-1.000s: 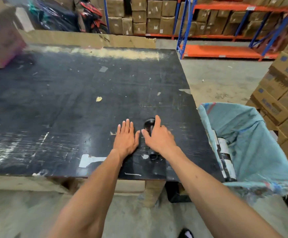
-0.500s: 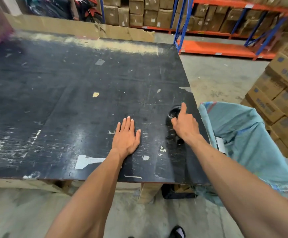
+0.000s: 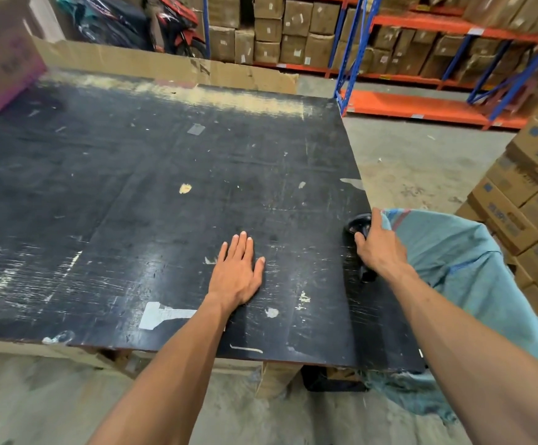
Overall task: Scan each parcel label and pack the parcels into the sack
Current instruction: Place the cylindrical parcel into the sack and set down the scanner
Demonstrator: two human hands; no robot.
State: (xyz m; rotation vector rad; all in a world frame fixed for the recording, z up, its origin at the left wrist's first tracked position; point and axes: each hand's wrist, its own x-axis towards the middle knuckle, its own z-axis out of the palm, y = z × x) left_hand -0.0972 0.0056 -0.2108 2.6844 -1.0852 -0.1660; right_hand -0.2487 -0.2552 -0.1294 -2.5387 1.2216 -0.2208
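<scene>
- Warehouse racking stacked with brown cartons [image 3: 296,33] stands behind a scuffed black bench [image 3: 165,175], whose top shows only tape scraps and scratches; I see no parcel on it from here.
- My left hand [image 3: 236,272] lies flat on the bench, palm down, fingers straight and together, gripping nothing.
- My right hand [image 3: 379,248] is at the bench's right edge, curled over the black scanner [image 3: 357,223]; its rounded head pokes out past my fingers and the handle end shows below my wrist.
- I judge the scanner light, rigid and smooth plastic, so it could slip. The handle is the place to hold it, with the head free to aim.
- A pale blue sack [image 3: 453,252] hangs just beside the bench's right edge, touching my right hand's far side. It looks like soft woven cloth, limp and prone to sagging shut, so I would take it by the rim and hold the mouth wide when packing.
- Whether parcels lie inside the sack I cannot tell; its folds hide the interior.
</scene>
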